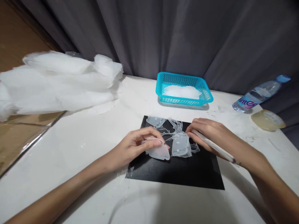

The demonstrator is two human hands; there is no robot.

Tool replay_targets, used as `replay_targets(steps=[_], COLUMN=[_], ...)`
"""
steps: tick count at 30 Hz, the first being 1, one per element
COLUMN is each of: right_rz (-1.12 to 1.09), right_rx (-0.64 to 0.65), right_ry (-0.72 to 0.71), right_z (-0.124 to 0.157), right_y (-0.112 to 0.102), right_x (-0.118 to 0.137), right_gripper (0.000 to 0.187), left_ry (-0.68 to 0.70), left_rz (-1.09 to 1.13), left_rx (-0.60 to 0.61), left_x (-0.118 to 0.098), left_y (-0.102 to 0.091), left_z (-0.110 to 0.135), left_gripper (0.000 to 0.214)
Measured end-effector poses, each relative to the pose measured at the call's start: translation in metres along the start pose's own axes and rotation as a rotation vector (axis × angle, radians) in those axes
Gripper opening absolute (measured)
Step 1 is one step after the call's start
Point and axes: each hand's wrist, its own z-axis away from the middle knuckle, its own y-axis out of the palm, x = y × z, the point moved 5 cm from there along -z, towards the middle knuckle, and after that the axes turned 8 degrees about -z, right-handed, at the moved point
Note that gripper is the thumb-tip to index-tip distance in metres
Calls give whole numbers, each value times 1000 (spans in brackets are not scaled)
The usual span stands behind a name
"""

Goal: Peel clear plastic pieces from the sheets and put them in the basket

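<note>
White bench point(93, 183), grey curtain point(144, 34) behind far edge. White bundle point(58, 84) at far left corner. Blue basket point(184, 101) near far edge, white sheets point(182, 92) inside. Bottle point(258, 95) and tub point(267, 120) near right edge. On black mat point(175, 175), left hand point(142, 140) pinches pale plastic piece point(160, 151); right hand point(206, 130) grips white stick point(212, 143) beside second piece point(181, 144).

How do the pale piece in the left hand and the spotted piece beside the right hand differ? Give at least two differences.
1. The pale piece is pinched between the left hand's thumb and fingers; the spotted piece lies on the black mat, near the right hand.
2. The pale piece's visible face looks plain; the spotted piece shows several white spots.
Shared: both look whitish and translucent.
</note>
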Motion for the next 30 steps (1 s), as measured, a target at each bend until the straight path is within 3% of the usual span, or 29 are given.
replay_targets(steps=[8, 12, 17, 23, 30], right_rz=[-12, 79, 65, -115, -404], right_rx=[19, 61, 84, -130, -118], right_ry=[-81, -76, -81, -173, 22], right_z=[12, 17, 9, -2, -10], right_y=[-6, -4, -4, 12, 32], right_x=[-3, -8, 10, 29, 16], right_gripper=[17, 13, 14, 19, 10], left_ry=[43, -21, -58, -89, -228], left_rz=[139, 173, 168, 151, 666], left_rx=[49, 54, 59, 4, 122], left_x=[1, 4, 9, 10, 15], left_y=[4, 7, 11, 16, 33], left_z=[-1, -1, -1, 0, 0], left_gripper=[13, 16, 21, 25, 53])
